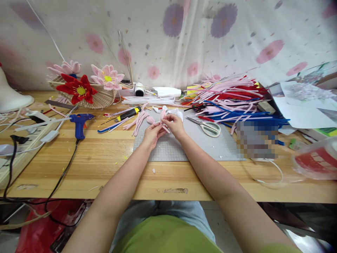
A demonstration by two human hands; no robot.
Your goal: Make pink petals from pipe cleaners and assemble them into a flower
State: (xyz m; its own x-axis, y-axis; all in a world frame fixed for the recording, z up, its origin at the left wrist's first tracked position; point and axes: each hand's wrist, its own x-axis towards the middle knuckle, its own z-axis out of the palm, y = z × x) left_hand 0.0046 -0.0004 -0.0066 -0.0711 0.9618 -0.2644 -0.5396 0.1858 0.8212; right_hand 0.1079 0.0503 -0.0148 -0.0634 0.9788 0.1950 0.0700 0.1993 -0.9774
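Observation:
Over the grey cutting mat, my left hand and my right hand meet, fingers closed on a pale pink fuzzy stem piece. One end of it rises above the fingertips, and a short length sticks out below them. A rounded pink petal shape lies just beyond my left hand. Behind my right hand is white crumpled material. Scissors with pale handles rest on the mat to the right. Loose pink stems lie to the left.
A blue glue gun with a black cord stands at left, near a power strip. Finished flowers sit at back left. Piled coloured stems fill the back right. A yellow-black cutter lies behind my left hand. A plastic tub is far right.

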